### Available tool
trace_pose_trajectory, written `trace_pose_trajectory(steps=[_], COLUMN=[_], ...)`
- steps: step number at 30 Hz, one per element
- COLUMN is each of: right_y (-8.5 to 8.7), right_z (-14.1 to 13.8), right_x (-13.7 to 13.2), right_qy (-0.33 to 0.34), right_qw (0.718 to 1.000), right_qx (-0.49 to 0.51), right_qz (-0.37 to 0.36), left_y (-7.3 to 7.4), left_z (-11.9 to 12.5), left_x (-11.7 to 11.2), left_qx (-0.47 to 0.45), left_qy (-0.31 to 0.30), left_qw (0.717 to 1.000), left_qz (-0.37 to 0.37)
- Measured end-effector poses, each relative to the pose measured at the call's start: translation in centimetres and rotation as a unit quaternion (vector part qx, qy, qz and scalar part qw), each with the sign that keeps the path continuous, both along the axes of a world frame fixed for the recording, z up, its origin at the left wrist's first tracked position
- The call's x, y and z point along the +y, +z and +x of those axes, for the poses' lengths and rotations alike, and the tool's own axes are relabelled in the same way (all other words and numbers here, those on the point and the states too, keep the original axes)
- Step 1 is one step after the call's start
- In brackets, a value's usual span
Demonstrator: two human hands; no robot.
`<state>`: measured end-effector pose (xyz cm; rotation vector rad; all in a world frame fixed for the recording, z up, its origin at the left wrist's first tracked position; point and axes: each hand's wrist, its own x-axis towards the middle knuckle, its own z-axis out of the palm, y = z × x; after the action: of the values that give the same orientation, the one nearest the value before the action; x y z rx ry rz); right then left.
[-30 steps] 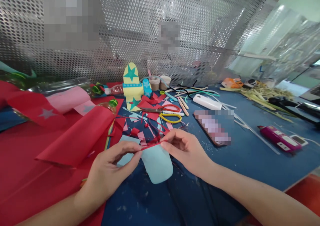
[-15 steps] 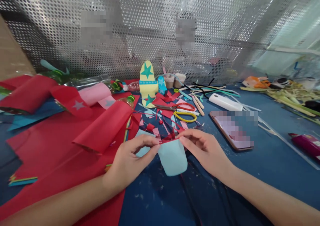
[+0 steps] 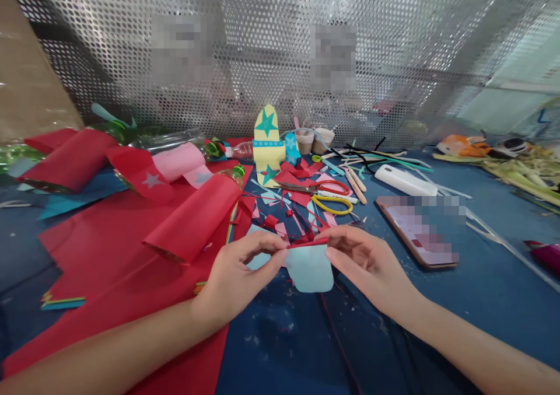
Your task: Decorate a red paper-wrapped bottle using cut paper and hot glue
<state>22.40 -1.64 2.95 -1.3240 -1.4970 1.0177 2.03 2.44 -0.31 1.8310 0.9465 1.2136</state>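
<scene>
A small light blue paper piece [image 3: 310, 271] with rounded lower corners hangs between my hands, and a narrow red strip [image 3: 307, 243] runs along its top edge. My left hand [image 3: 245, 275] pinches the left end of that edge between thumb and fingers. At the right end my right hand [image 3: 370, 264] grips it the same way. Another light blue paper piece [image 3: 258, 261] shows partly behind my left hand. Just beyond lie red and pink paper scraps [image 3: 282, 230], scissors with red handles [image 3: 330, 187] and scissors with yellow handles [image 3: 335, 205].
Red paper-wrapped bottles [image 3: 195, 214] lie on red sheets [image 3: 100, 237] at left. A yellow paper-wrapped bottle with green stars [image 3: 268, 150] is at the back. A phone [image 3: 417, 234], a white tool [image 3: 405, 180] and a purple object [image 3: 545, 258] lie at right. A perforated metal panel [image 3: 262, 51] stands behind.
The paper's top edge has tilted, so more of the red strip shows and the light blue piece looks shorter. Both hands still hold it. The view has shifted slightly left.
</scene>
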Motion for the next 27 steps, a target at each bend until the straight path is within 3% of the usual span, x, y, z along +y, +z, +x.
trace_pose_trajectory(steps=[11,20,27], right_y=[-0.27,-0.77,-0.66], right_z=[-0.02,0.07,0.01], right_x=[0.28,0.24,0.15], right_qy=[-0.027,0.012,-0.015], right_qw=[0.999,0.998,0.999], right_qx=[-0.015,0.047,0.041], right_qz=[-0.013,-0.034,0.019], left_y=[-0.15,-0.39,-0.39], left_z=[-0.04,-0.03,-0.07], left_x=[-0.10,-0.03,-0.08], left_qx=[0.014,-0.009,-0.018], left_qy=[-0.022,-0.010,-0.012], left_qw=[0.999,1.000,1.000], left_qz=[0.023,0.011,0.016])
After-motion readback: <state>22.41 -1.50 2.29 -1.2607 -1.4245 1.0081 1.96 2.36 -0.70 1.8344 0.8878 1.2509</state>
